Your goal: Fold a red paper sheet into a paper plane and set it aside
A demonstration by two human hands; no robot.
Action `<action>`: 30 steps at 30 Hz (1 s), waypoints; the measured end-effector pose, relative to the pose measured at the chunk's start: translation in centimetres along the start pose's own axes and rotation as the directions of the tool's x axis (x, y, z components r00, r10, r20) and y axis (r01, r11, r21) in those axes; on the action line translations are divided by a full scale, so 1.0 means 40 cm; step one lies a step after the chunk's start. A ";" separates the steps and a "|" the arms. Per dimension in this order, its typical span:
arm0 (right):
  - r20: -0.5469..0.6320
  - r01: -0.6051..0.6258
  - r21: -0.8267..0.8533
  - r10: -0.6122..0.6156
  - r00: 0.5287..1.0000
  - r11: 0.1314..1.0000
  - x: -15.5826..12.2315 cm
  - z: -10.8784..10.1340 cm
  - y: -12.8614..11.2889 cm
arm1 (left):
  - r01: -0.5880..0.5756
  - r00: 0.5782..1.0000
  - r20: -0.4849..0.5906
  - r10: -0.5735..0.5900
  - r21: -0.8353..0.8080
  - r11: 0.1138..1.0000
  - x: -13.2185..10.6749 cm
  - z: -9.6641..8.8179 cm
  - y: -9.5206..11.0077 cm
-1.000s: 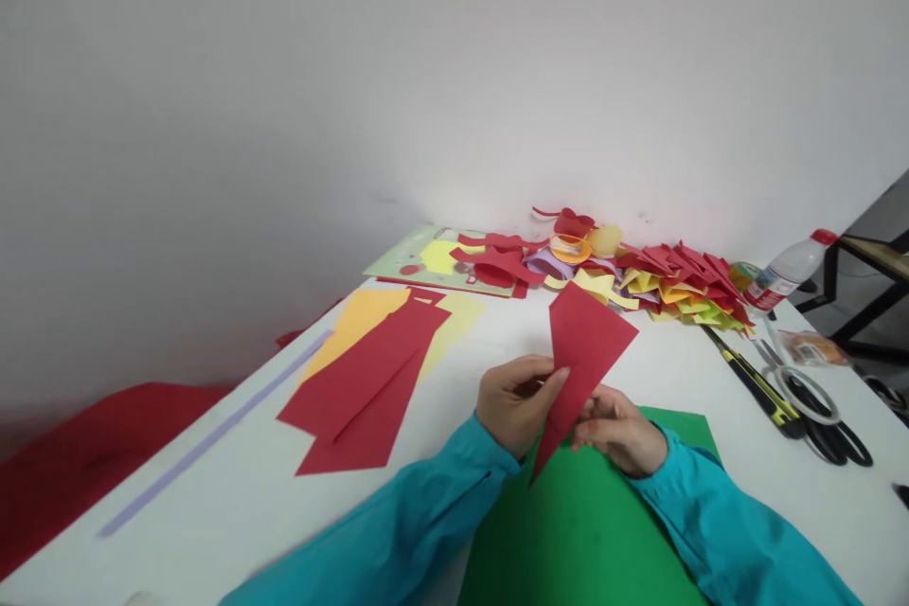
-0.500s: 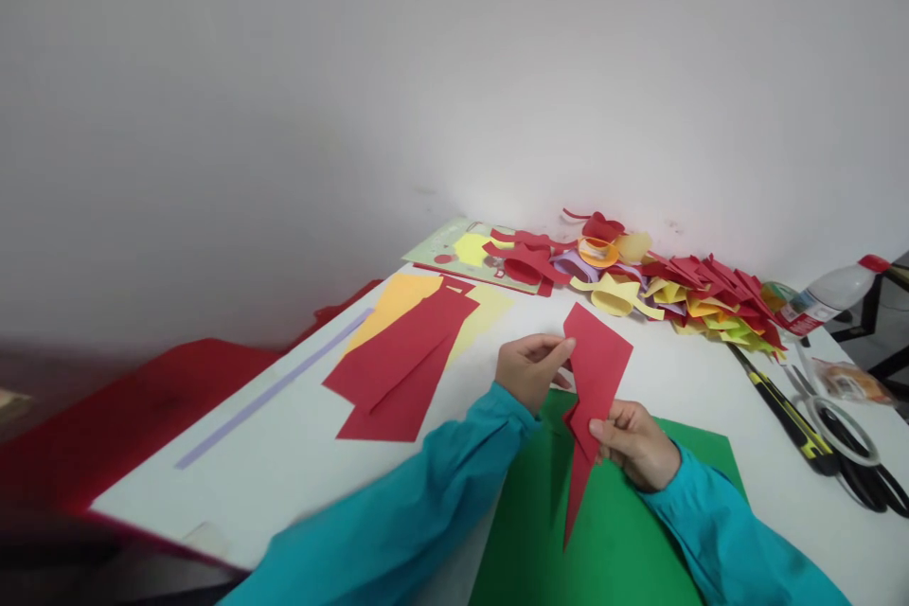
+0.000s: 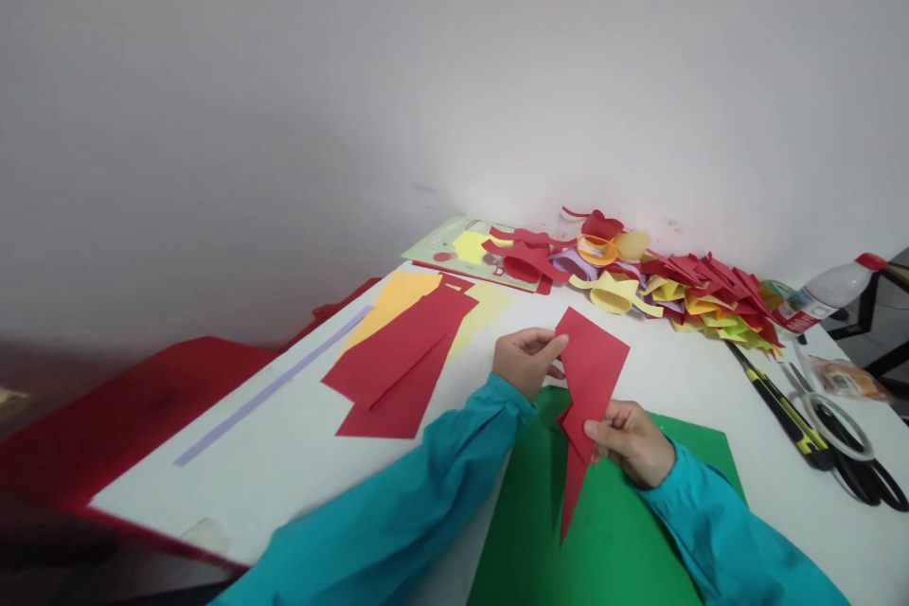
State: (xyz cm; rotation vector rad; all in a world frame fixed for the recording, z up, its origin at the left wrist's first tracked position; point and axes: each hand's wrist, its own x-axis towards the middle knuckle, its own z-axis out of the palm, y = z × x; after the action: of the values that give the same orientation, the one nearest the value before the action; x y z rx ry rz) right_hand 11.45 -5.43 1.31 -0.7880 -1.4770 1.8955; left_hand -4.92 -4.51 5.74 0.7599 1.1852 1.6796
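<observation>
Your left hand (image 3: 526, 362) and right hand (image 3: 634, 443) both pinch the folded, pointed red paper piece (image 3: 595, 369) above the flat green sheet (image 3: 603, 535); pulling unevenly could skew or tear its fold.

The right hand (image 3: 637, 445) is now pinching the red paper (image 3: 595, 362) from the front with its thumb; the left hand (image 3: 524, 364) is gripping nearer the top than a second ago; a small flap (image 3: 577, 432) is now jutting from the left edge; the lower tip is pointing more steeply down
</observation>
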 end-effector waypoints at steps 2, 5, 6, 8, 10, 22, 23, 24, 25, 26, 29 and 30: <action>-0.003 -0.012 0.002 0.012 1.000 1.000 0.001 -0.001 0.000 | -0.001 1.000 -0.002 0.001 0.002 1.000 0.001 -0.002 0.001; -0.008 -0.020 0.011 0.020 1.000 1.000 0.002 -0.003 0.001 | -0.003 1.000 -0.002 0.003 0.002 1.000 0.001 -0.003 0.004; -0.009 -0.022 0.017 0.022 1.000 1.000 0.002 -0.003 0.001 | -0.005 1.000 -0.006 0.005 0.001 1.000 0.000 -0.002 0.005; -0.008 -0.027 0.031 0.028 1.000 0.999 0.001 -0.004 0.000 | -0.009 1.000 -0.014 0.009 0.003 1.000 0.000 -0.002 0.008; -0.002 -0.031 0.033 0.031 1.000 0.999 0.001 -0.004 -0.002 | -0.011 1.000 -0.017 0.011 0.011 1.000 0.001 -0.002 0.009; 0.003 -0.039 0.049 0.039 0.999 0.998 0.000 -0.005 -0.005 | -0.015 1.000 -0.020 0.016 0.056 0.998 -0.003 0.001 0.011; 0.006 -0.039 0.053 0.039 0.999 0.998 0.000 -0.005 -0.004 | -0.013 1.000 -0.019 0.014 0.059 0.998 -0.002 0.000 0.010; 0.010 -0.040 0.061 0.039 0.999 0.997 0.000 -0.005 -0.004 | -0.010 1.000 -0.017 0.011 0.062 0.998 -0.001 0.000 0.010; 0.013 -0.040 0.068 0.040 0.999 0.997 0.000 -0.005 -0.002 | -0.007 1.000 -0.014 0.008 0.065 0.998 0.000 -0.001 0.010; 0.016 -0.042 0.075 0.041 0.999 0.996 0.000 -0.005 -0.001 | -0.005 1.000 -0.012 0.006 0.067 0.998 0.001 -0.002 0.009; 0.019 -0.047 0.086 0.045 0.999 0.995 0.000 -0.007 0.003 | 0.001 1.000 -0.009 0.000 0.071 0.997 0.003 -0.002 0.009; 0.018 -0.047 0.086 0.045 0.999 0.995 0.000 -0.008 0.004 | 0.002 1.000 -0.008 -0.001 0.072 0.997 0.003 -0.002 0.009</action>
State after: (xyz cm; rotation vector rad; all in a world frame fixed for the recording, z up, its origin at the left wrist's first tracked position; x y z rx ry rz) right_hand 11.66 -5.26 1.10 -0.7747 -1.3865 1.9903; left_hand -5.17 -4.47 6.05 0.7972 1.2575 1.6476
